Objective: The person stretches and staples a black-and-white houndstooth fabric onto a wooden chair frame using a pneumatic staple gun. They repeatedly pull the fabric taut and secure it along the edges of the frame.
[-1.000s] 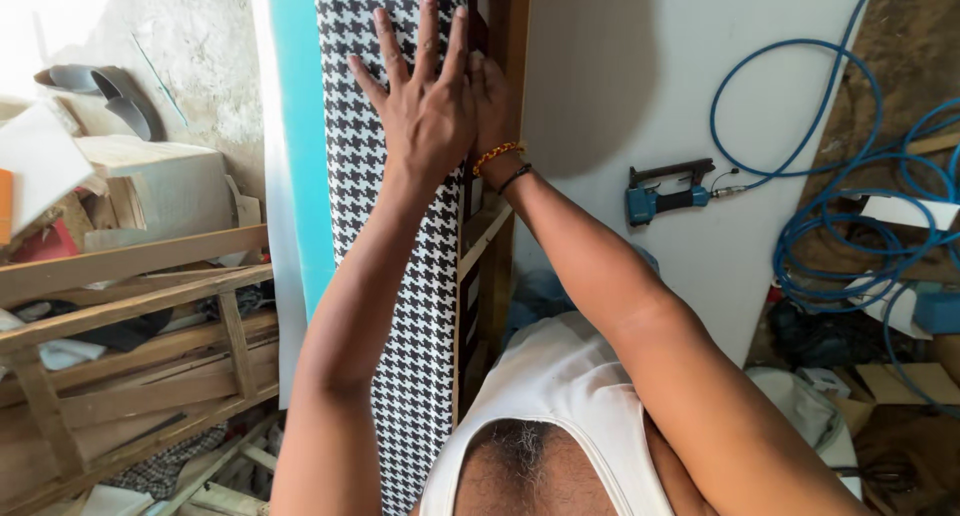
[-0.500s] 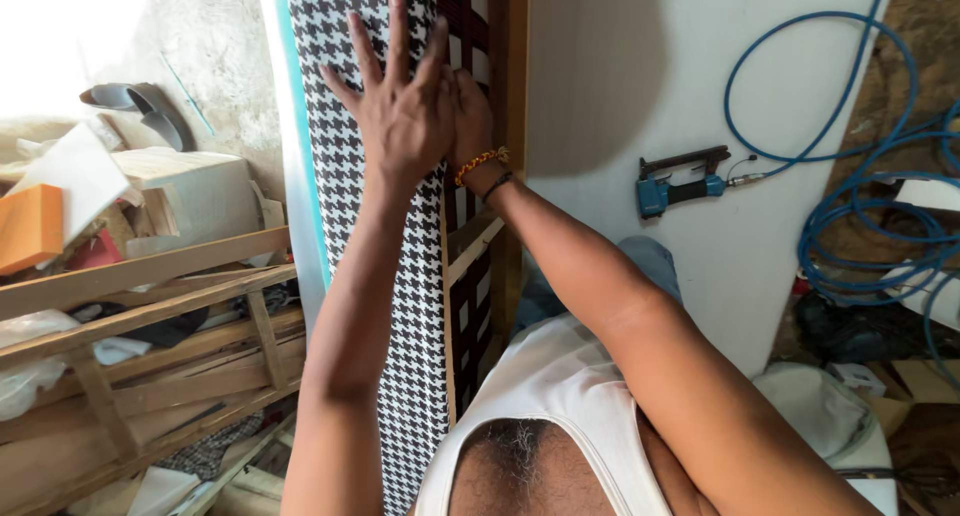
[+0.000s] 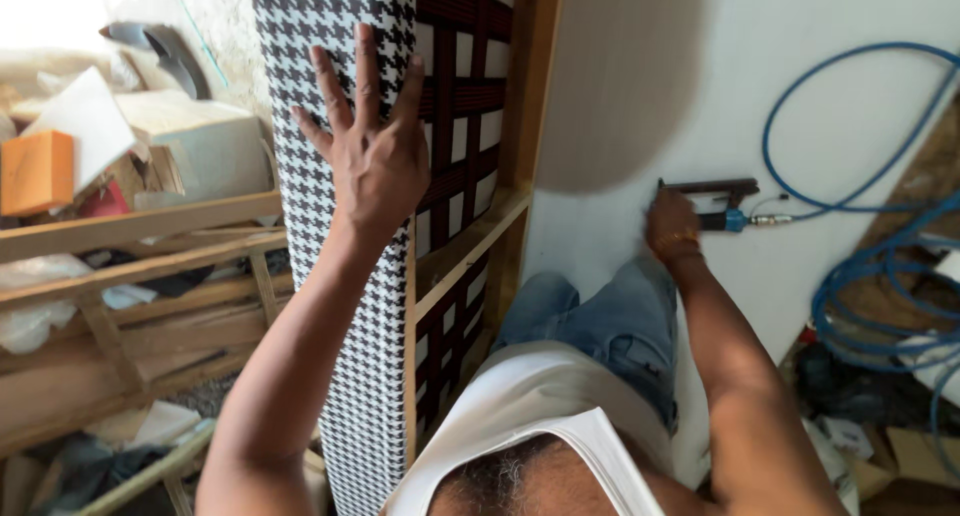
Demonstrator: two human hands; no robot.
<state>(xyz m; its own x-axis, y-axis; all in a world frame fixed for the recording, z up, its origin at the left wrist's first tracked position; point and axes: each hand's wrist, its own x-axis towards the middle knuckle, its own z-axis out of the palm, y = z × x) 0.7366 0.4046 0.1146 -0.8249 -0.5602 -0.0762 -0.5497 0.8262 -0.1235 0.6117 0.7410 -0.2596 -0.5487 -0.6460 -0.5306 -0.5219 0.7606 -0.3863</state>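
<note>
So my left hand (image 3: 375, 161) is flat and open, fingers spread, pressed against the checked fabric (image 3: 330, 276) that wraps the edge of an upright wooden frame (image 3: 530, 126) with dark red webbing (image 3: 455, 96) across the back. My right hand (image 3: 672, 226) is down on the white board (image 3: 850, 106), right at the staple gun (image 3: 715, 201) on the blue hose (image 3: 850, 156); I can't tell if it's actually gripping it. Wooden slats (image 3: 140, 266) sit off to the left.
</note>
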